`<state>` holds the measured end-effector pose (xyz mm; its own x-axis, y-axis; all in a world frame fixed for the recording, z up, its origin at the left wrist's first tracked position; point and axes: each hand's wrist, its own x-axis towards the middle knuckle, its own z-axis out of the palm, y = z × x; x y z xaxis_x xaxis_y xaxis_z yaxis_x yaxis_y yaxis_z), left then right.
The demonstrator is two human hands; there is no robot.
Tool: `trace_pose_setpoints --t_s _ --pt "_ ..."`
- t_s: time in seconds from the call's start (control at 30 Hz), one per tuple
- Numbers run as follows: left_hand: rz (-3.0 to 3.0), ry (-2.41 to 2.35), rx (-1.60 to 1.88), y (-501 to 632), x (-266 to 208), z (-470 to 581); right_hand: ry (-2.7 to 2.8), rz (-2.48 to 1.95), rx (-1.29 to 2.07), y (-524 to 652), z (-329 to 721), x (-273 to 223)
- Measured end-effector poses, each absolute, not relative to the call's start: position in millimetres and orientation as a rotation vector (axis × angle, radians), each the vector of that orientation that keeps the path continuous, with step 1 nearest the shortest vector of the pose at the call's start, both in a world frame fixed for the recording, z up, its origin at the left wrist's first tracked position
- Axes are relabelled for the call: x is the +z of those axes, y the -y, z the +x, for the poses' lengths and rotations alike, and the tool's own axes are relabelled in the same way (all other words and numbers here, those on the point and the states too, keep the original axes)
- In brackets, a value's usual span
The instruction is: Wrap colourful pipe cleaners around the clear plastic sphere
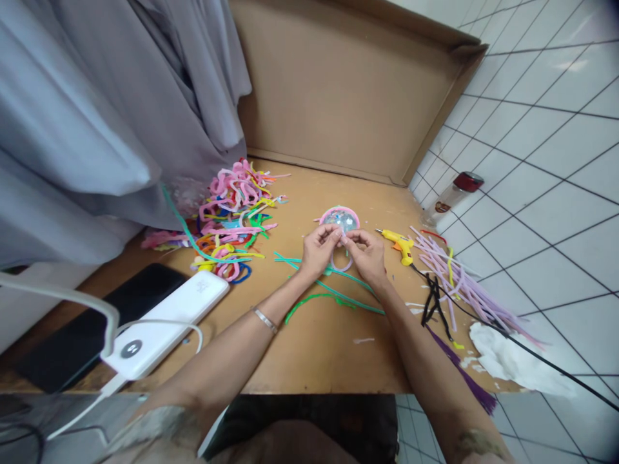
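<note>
My left hand (319, 250) and my right hand (366, 252) meet over the middle of the table. Both are closed in a pinch on a pale lilac pipe cleaner (342, 268), which bends into a loop below the fingertips. Just behind the hands is a round clear container with a pink rim (339, 219); its contents are too small to make out. Teal pipe cleaners (360, 301) lie crossed beneath my wrists, and a green pipe cleaner (309, 298) curves nearer to me.
A heap of coloured pipe cleaners (236, 193) lies at left, behind a white power bank (167, 325) and a black phone (149, 290). At right are a yellow glue gun (402, 247), lilac pipe cleaners (454, 283), white tissue (505, 354) and a red-lidded bottle (452, 200). Cardboard (348, 90) stands behind.
</note>
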<state>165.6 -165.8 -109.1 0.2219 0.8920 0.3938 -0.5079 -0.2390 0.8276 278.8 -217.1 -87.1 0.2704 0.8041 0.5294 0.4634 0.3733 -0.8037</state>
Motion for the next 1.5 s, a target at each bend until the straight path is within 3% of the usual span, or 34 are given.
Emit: trace_pose_setpoints --t_s 1.5 --pt "1.197 -0.522 1.332 164.4 -113.0 164.4 1.283 -1.313 0.050 221.5 280.2 -84.9"
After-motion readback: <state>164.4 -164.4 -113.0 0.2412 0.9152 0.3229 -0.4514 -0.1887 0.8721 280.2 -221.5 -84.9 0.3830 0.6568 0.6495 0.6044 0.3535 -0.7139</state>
